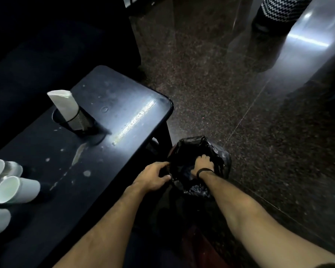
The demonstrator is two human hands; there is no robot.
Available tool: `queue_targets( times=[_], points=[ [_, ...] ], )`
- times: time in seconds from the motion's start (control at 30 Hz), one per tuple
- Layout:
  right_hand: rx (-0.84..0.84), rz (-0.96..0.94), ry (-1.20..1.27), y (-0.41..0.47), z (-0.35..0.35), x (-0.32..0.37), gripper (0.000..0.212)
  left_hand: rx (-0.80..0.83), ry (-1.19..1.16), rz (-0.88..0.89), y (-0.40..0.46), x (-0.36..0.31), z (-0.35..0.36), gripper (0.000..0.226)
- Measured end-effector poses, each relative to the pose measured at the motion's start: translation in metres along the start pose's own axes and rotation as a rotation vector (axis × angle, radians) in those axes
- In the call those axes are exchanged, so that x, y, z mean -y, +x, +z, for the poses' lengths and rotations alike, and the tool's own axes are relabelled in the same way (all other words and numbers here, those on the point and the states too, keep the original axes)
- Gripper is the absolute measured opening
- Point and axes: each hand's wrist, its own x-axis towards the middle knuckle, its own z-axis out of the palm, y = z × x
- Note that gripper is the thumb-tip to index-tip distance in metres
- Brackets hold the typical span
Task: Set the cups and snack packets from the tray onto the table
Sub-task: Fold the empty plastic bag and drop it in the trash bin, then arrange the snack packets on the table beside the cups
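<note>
Several white paper cups [16,189] lie tipped on their sides at the left edge of a dark, stained table [124,105]. No tray or snack packets are in view. Beside the table's near right corner stands a bin lined with a black plastic bag [219,151]. My left hand [153,176] grips the bag's left rim. My right hand [203,164] reaches down into the bag's opening with the fingers pressed on the plastic; whether it holds anything is hidden.
A black mesh holder [79,120] with folded white napkins stands mid-table. A dark sofa [46,45] lies behind the table. Speckled stone floor [211,74] spreads to the right. Another person's patterned clothing [282,8] shows at top right.
</note>
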Motion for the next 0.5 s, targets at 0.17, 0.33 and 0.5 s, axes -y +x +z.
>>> queue_targets(
  times=[0.17,0.33,0.5],
  points=[
    [-0.180,-0.112,0.092,-0.013,-0.050,0.009,0.054,-0.053,0.023,0.018,-0.014,-0.014,-0.019,0.061],
    [-0.443,-0.193,0.127,-0.038,-0.110,0.037,0.044,-0.197,0.029,0.042,-0.049,-0.026,-0.051,0.058],
    [-0.710,-0.319,0.211,-0.077,-0.162,0.086,0.034,-0.398,-0.017,-0.003,-0.103,-0.009,-0.091,0.052]
  ],
)
